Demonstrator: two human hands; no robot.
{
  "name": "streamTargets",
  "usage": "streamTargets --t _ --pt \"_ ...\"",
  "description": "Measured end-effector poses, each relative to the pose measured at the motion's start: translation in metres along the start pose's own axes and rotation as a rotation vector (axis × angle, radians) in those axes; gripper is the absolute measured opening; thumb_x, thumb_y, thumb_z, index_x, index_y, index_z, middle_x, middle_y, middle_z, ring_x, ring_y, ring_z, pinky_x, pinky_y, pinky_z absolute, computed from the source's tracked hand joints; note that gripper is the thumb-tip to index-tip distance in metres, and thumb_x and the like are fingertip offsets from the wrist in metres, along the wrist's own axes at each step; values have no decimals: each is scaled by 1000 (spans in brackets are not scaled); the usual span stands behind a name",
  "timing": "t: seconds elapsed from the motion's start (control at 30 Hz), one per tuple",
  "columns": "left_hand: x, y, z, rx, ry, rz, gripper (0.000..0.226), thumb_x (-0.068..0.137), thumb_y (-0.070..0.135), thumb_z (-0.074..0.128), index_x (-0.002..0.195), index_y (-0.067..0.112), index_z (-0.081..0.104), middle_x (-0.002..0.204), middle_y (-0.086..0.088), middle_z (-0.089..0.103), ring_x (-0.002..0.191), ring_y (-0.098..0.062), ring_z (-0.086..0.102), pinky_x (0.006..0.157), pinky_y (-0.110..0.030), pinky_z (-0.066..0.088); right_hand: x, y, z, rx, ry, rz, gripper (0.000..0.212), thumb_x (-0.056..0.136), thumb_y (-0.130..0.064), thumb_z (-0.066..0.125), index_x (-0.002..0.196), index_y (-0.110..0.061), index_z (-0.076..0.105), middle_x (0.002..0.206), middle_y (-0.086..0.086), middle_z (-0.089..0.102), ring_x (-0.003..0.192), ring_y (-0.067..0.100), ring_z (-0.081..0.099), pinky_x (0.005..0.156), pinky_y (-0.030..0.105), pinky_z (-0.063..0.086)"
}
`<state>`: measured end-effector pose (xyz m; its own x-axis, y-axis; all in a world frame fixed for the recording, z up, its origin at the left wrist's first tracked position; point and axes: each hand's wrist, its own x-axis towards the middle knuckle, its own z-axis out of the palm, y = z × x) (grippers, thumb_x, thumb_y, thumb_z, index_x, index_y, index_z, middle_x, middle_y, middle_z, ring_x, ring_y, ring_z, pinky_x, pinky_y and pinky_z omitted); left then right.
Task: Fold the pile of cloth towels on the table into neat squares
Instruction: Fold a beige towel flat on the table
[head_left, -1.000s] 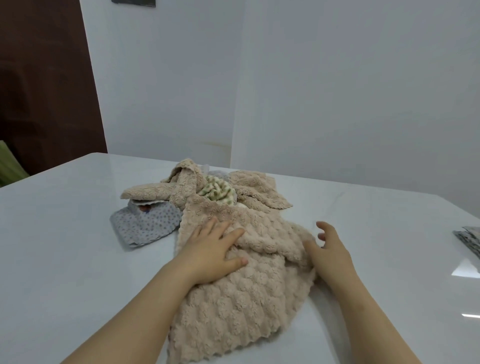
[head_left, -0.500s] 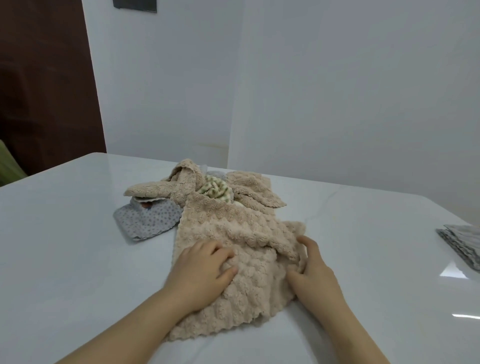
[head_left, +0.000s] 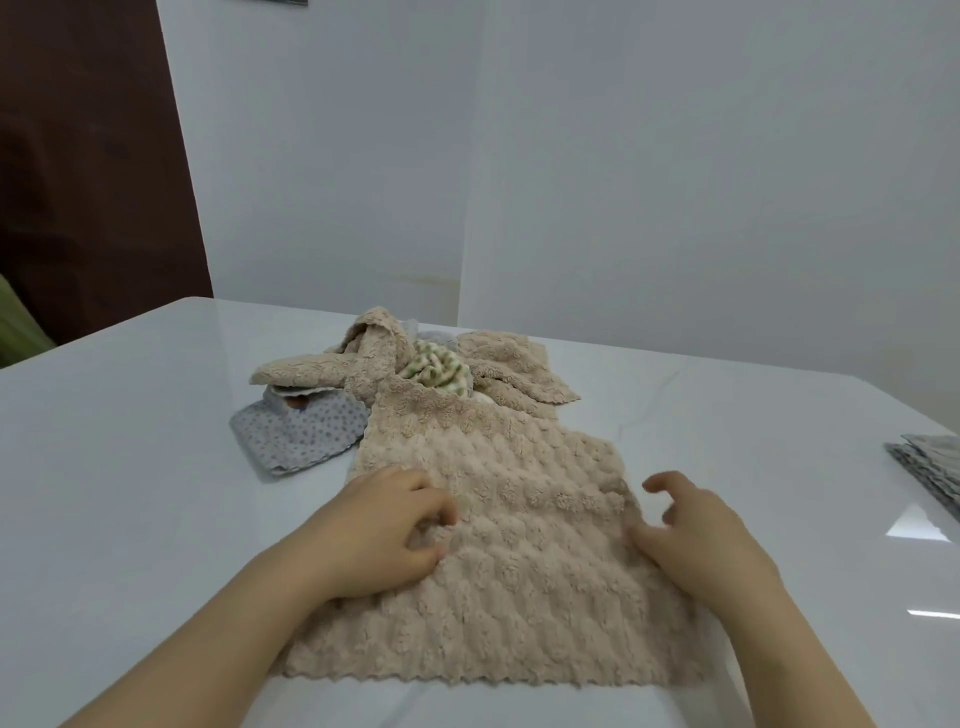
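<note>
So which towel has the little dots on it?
The grey towel at the pile's left, tucked under a twisted beige towel. The others are plain beige, and one is green-and-cream.

One head cam, wide-angle, aimed fwd/down over table (head_left: 130, 457) twd wall (head_left: 675, 182), close-in.

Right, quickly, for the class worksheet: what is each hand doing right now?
Left hand: fingers curled, gripping the beige towel.
Right hand: loosely curled at the towel's right edge, holding nothing.
</note>
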<state>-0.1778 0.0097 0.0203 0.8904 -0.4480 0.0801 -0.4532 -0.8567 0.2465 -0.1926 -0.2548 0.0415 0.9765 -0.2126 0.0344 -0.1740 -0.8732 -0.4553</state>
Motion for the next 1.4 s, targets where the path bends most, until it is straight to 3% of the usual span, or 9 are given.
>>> streamTargets --t 0.17,0.33,0.43,0.53,0.67,0.83,1.1,1.3,1.4 --pt "-2 7 5 -27 62 -20 73 65 71 19 130 43 38 131 22 35 127 -3 29 107 -25 23 3 -11 19 -118 106 -323 34 94 -29 40 126 -37 48 142 -11 37 125 20 35 102 31 30" --pt "-6 3 14 96 -11 -49 100 52 79 -10 141 46 22 152 17 16 141 -5 10 115 -30 6 3 2 19 -164 83 -103 33 96 -29 33 120 -29 56 126 -9 57 117 22 42 95 33 35" --pt "-10 -2 17 80 80 -18 84 67 82 4 136 44 33 145 16 31 137 -10 25 110 -31 19 3 0 15 -153 135 -155 28 93 -29 42 116 -28 58 126 -7 55 119 21 41 96 31 34" --pt "-15 -1 10 -37 300 60 41 76 61 36 106 39 54 104 17 55 99 -1 48 85 -22 37 -4 -14 10 78 69 -386 12 86 -24 57 85 -36 59 93 -16 57 96 6 51 77 18 38" --pt "-23 10 -7 -196 15 127 16 82 44 56 90 32 62 85 22 54 85 6 48 75 -9 38 -26 -40 9 271 -345 -530 24 76 -14 67 63 -33 60 57 -18 55 57 -3 48 58 12 39" --pt "-20 7 1 -210 -69 135 30 75 49 54 97 32 64 98 12 55 96 0 44 91 -21 38 -37 -54 20 155 -593 -678 29 68 -26 81 71 -41 56 78 -13 51 73 -7 45 67 7 36" --pt "-24 5 2 -79 -133 155 71 49 79 47 111 43 49 102 24 35 100 4 28 91 -14 25 -35 -53 38 -21 -405 -793 11 67 -42 64 73 -38 56 75 -19 43 83 -6 36 74 12 30" --pt "-23 10 -6 -99 62 109 31 72 27 45 100 26 58 98 13 58 96 -7 48 83 -22 39 -33 -51 33 48 -259 -669 21 79 -20 52 69 -34 41 63 -8 48 62 5 44 62 22 38" --pt "-26 6 -15 -95 163 -42 19 73 27 46 90 30 54 81 17 52 84 -6 49 75 -28 43 -32 -46 25 27 -230 -591 12 78 -30 56 79 -33 45 66 -9 51 67 6 49 65 27 43"
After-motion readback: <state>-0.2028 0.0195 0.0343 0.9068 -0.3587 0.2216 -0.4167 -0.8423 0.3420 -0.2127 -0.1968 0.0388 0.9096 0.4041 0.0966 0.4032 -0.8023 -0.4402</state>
